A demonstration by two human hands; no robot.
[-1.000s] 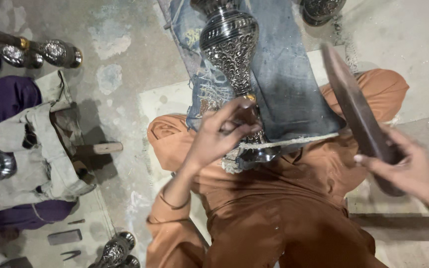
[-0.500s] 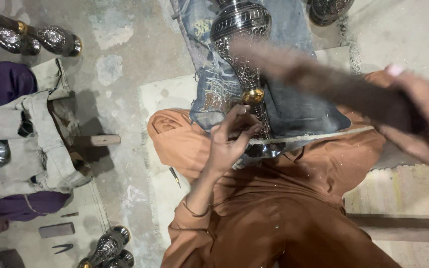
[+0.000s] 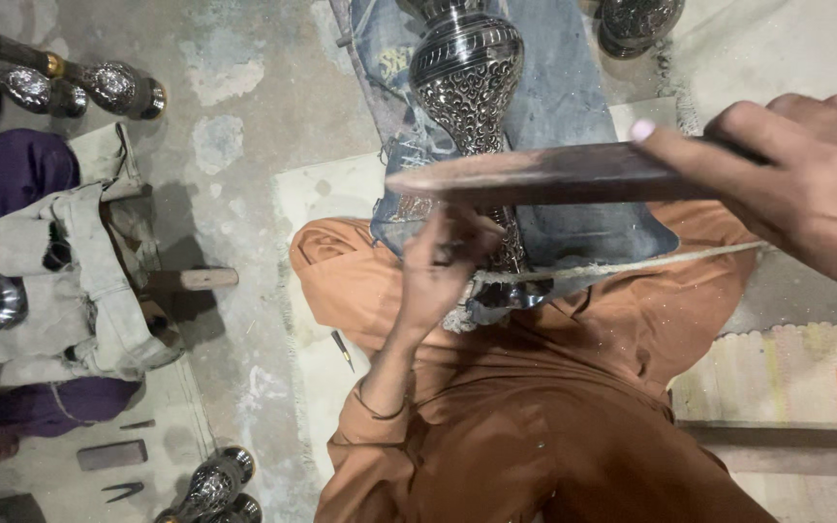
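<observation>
An engraved silver metal vase [image 3: 467, 82] lies on a blue denim cloth [image 3: 564, 107] across my lap, which is in orange clothes. My left hand [image 3: 438, 271] is closed on a small metal tool held against the vase's narrow neck; the tool is mostly hidden. My right hand [image 3: 806, 184] grips a long dark wooden bat [image 3: 554, 179]. The bat lies level across the view, just above my left hand and over the vase's neck. A pale rope [image 3: 632, 263] runs across my lap by the vase's foot.
Another person sits at the left in purple with a grey cloth [image 3: 79, 281]. Engraved vases lie at top left [image 3: 108, 85], bottom left [image 3: 210, 481] and top right [image 3: 636, 21]. A wooden handle [image 3: 191, 279], a small chisel [image 3: 343, 349] and a dark block [image 3: 111, 453] rest on the floor. A striped mat [image 3: 787, 373] lies at right.
My right hand has swung the bat from upright at the right to level over the vase's neck. My left hand has stayed at the neck.
</observation>
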